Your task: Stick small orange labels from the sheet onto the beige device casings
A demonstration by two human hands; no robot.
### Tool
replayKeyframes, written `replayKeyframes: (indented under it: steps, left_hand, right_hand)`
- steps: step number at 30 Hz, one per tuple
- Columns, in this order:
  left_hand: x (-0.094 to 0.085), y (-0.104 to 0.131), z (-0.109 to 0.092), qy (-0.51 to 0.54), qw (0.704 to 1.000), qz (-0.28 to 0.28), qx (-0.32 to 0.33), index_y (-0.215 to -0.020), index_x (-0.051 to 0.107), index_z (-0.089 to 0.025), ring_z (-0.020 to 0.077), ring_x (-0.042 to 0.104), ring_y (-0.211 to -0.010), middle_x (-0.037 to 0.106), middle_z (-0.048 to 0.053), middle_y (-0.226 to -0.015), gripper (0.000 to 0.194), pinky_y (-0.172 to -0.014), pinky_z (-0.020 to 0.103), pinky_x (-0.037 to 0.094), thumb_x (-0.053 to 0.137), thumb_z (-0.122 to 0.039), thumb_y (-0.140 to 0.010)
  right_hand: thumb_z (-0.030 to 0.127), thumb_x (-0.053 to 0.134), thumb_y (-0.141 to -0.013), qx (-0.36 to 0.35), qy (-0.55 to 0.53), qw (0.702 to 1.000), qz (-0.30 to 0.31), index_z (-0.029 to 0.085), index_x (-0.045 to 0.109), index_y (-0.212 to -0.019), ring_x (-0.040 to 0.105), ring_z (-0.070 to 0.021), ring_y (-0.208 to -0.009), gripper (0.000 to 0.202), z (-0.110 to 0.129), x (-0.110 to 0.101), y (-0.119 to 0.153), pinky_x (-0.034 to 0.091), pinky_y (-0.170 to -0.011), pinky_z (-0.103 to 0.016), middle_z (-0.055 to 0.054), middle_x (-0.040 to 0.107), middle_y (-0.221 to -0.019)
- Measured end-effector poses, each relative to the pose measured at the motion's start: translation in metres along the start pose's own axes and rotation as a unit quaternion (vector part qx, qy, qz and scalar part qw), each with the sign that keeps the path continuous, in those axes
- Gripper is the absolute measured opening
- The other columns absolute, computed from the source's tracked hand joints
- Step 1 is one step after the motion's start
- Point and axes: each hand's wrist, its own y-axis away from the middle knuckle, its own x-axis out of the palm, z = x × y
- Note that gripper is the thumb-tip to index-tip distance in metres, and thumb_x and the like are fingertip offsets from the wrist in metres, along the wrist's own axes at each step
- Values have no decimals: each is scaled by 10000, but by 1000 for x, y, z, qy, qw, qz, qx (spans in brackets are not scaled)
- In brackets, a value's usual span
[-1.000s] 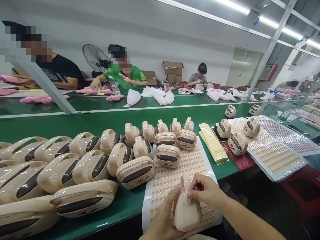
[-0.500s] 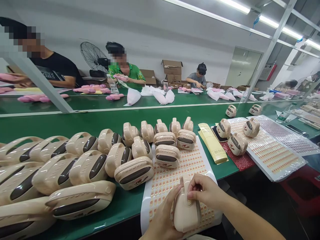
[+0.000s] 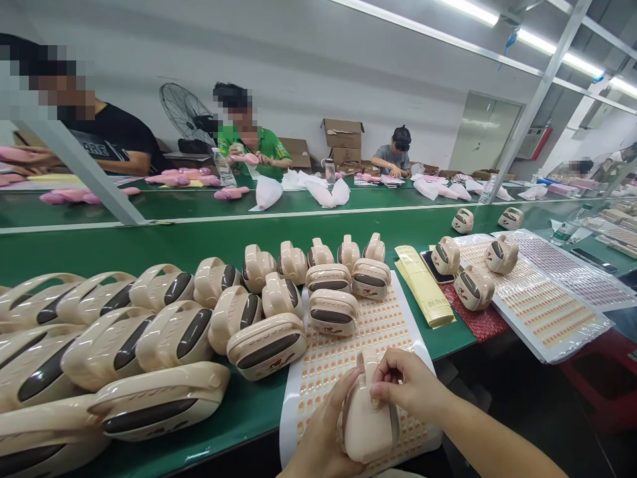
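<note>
Little has shifted since half a second ago: both hands keep the same grip on the beige casing (image 3: pixel 367 425), which has tipped only slightly and sits a touch lower at the near edge; the left hand (image 3: pixel 326 431) cups its side from below while the right hand (image 3: pixel 405 382) pinches the handle at its top with bent fingertips; the casing hangs over the sticker sheet (image 3: pixel 348 358), which lies on the green surface (image 3: pixel 209 239) and juts past its front edge; just beyond and to the left, rows of finished casings (image 3: pixel 199 312) crowd the surface, some resting on the sheet's far end; to the right lie a yellow packet (image 3: pixel 423 285) and another sheet (image 3: pixel 542 305) bearing three more casings; farther off, across the belt, seated people (image 3: pixel 249 143) handle pink items.
</note>
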Motion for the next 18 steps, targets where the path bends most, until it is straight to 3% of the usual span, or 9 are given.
replayKeyframes:
  steps: [10,14,15,18]
  left_hand:
    - [2,1,-2,-105,994,22,17,-1375,208,-290,355,513,-1128,488,124,-1321,1044,-897,500,446,705,-194,-462]
    - [3,0,1,-132,991,23,27,-1380,189,-274,361,534,-1103,501,134,-1307,1034,-867,491,476,698,-236,-481]
    - [2,-1,1,-138,990,25,34,-1381,186,-275,364,541,-1094,510,136,-1299,1041,-860,489,482,710,-255,-482]
    - [-3,-10,-9,-134,987,40,74,-1382,183,-293,369,555,-1077,522,141,-1290,1067,-851,477,492,759,-342,-485]
  right_hand:
    - [150,628,-629,-12,21,999,-39,184,512,-616,410,-97,-566,122,-10,7,2,359,-535,-221,43,459,-617]
    - [162,589,-679,-65,53,996,-29,190,520,-683,429,-113,-621,75,-16,4,4,374,-580,-242,24,465,-693]
    - [167,593,-679,-80,58,995,-21,195,538,-756,428,-117,-645,99,-18,2,4,382,-604,-250,17,463,-738]
    - [216,694,-592,-78,47,996,-3,230,495,-1065,431,-144,-768,514,-23,-3,0,401,-696,-285,-11,433,-926]
